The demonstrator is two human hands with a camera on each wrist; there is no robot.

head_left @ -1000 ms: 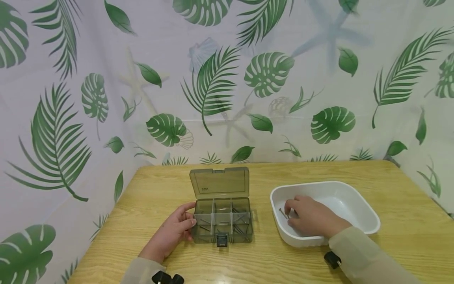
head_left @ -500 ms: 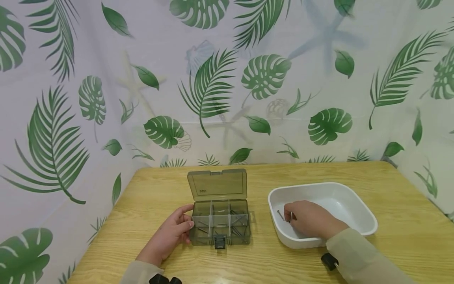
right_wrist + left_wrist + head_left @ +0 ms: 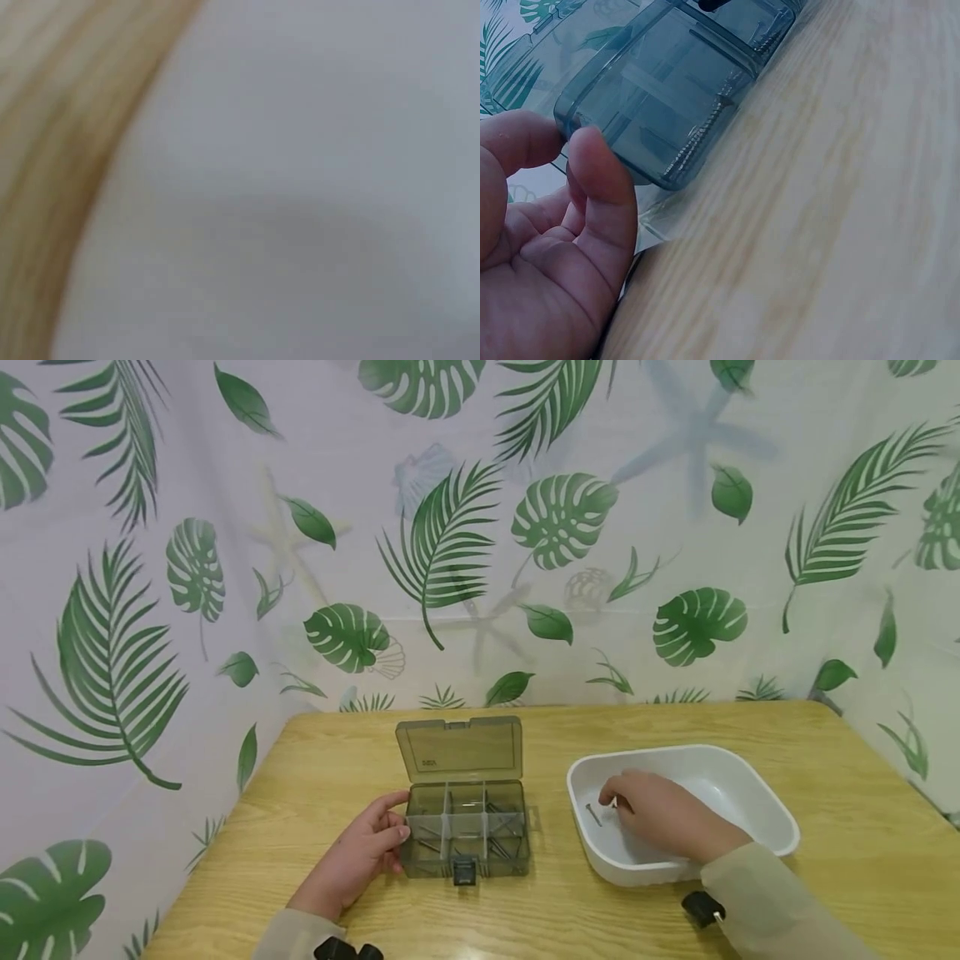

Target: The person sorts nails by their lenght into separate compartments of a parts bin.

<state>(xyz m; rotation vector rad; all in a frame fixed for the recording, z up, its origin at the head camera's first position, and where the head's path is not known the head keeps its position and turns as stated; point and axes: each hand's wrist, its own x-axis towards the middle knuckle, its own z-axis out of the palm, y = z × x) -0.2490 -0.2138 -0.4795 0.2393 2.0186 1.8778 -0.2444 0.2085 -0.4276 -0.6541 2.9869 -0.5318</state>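
Observation:
A smoky-clear compartment box (image 3: 467, 827) stands on the table with its lid (image 3: 461, 750) raised. Several screws (image 3: 701, 139) lie in its compartments. My left hand (image 3: 363, 852) holds the box at its left end, thumb and forefinger against the corner, as the left wrist view also shows. My right hand (image 3: 663, 810) is down inside a white tray (image 3: 757, 797), fingers bent toward the tray floor. One screw (image 3: 594, 814) lies just left of those fingers. A small dark bit shows at the fingertips, too small to make out. The right wrist view is blurred and shows no fingers.
The wooden table (image 3: 555, 902) carries the box on the left and the tray on the right. A latch (image 3: 464, 870) hangs at the box's front. Behind the table hangs a leaf-patterned cloth (image 3: 480, 527).
My right hand has shifted slightly within the tray, and its fingers now sit a little farther from the loose screw. The left hand keeps its place at the box.

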